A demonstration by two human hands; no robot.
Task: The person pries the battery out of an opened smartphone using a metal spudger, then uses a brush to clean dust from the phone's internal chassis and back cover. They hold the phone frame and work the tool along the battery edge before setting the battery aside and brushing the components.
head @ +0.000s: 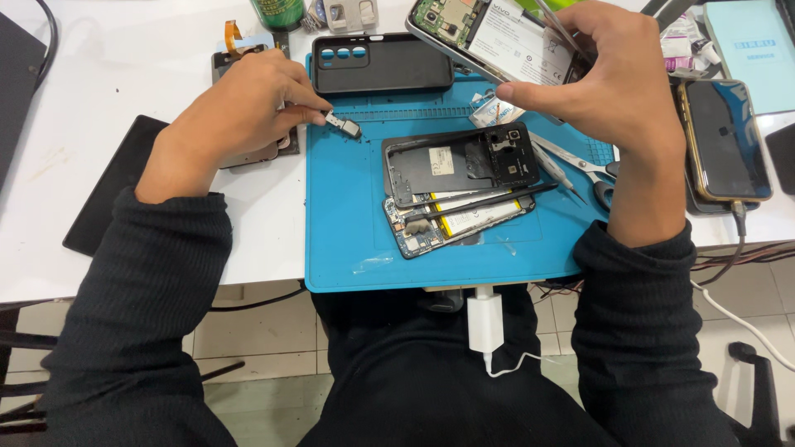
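Blue work mat (348, 248): lying under both my hands, carrying everything opened so far.

Opened phone (497, 37): I am holding it up in my right hand (596, 79), back cover off, green board and white-labelled battery facing me. My thumb is pressing along its lower edge and my fingers are curling over the far side, wrist bent upward, forearm rising from the mat's right edge. A thin metal tool seems to be passing between those fingers; I cannot tell how it is held.

Black inner frame (460, 161): lying just below my right thumb, already lifted away, resting on a second stripped phone (460, 222), with a black stick (489, 201) across them.

Black case (383, 62): lying empty between my two hands, beyond my left fingertips.

Scissors (580, 170): lying under my right wrist.

Small metal part (344, 125): I am pinching it in my left hand (248, 103), thumb and forefinger closed on its end, its far end touching the mat, hand palm-down.

Judging by this, disassembly is well along; reassembly is remaining.
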